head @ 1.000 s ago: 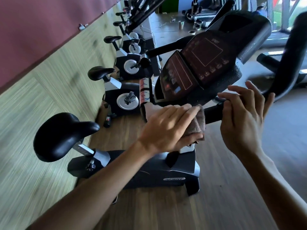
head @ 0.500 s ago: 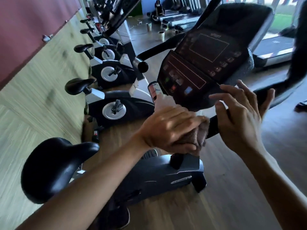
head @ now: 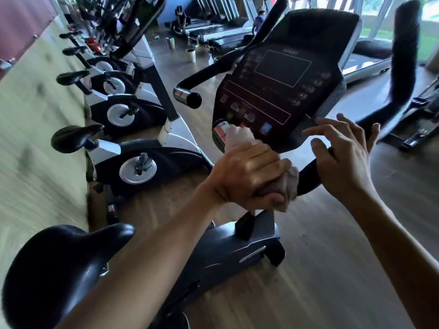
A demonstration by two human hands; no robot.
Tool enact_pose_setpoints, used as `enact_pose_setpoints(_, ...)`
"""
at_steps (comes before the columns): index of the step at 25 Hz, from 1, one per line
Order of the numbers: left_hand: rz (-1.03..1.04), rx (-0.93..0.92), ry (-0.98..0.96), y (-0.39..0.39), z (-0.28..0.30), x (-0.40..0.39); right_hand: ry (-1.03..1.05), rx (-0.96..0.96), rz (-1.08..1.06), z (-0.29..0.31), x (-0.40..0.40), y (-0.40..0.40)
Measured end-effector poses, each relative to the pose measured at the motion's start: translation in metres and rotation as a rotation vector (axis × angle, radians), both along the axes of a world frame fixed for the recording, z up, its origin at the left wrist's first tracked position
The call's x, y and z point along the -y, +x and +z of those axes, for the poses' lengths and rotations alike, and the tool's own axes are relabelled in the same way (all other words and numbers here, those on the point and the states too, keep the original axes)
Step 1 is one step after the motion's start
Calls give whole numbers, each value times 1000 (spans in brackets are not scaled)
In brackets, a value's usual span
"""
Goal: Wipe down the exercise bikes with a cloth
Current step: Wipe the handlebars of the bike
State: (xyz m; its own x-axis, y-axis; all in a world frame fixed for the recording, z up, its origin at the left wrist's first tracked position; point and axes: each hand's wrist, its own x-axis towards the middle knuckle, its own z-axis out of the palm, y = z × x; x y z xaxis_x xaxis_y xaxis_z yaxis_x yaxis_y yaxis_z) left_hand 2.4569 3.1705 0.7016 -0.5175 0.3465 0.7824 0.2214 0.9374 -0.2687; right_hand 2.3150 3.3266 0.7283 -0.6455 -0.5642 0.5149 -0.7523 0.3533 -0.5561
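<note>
Fingers [head: 259,160] of the left hand [head: 247,176] stay wrapped round the cloth [head: 288,184], now sliding along the handlebar [head: 308,176]; right hand [head: 342,157] hovers open, so wiping continues.

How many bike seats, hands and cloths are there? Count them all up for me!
Black bike seats: 5
Hands: 2, the left hand and the right hand
Cloth: 1
Total: 8

Left hand [head: 247,176] grips cloth [head: 288,186], seemingly on handlebar [head: 308,176].
</note>
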Motion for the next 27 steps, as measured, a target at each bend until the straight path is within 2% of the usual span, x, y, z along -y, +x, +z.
enact_pose_setpoints(3,130,-67,142,0,-11,-23,1,40,-62,2,8,13)
enact_pose_setpoints(5,52,-65,101,-1,-10,-17,-7,71,-117,4,15,22)
enact_pose_setpoints(8,-93,62,19,-3,14,41,-17,84,-202,4,24,32)
enact_pose_setpoints(11,43,-31,149,-3,15,57,-56,43,-270,1,28,37)
enact_pose_setpoints(13,97,-85,198,-5,-2,36,-113,-39,-227,-2,27,39)
enact_pose_setpoints(14,59,-93,166,-6,-7,31,-134,-100,-186,-3,25,39)
enact_pose_setpoints(16,-43,-38,91,-8,2,46,-125,-231,-99,-5,24,44)
enact_pose_setpoints(18,-63,41,109,-10,24,83,-65,-317,-36,-6,26,52)
enact_pose_setpoints(22,102,-42,239,-9,15,80,-5,-377,-47,-8,28,60)
enact_pose_setpoints(25,-23,-49,118,-11,1,55,-8,-381,-51,-8,28,58)
enact_pose_setpoints(27,-85,26,89,-12,13,72,-22,-363,-55,-7,28,59)
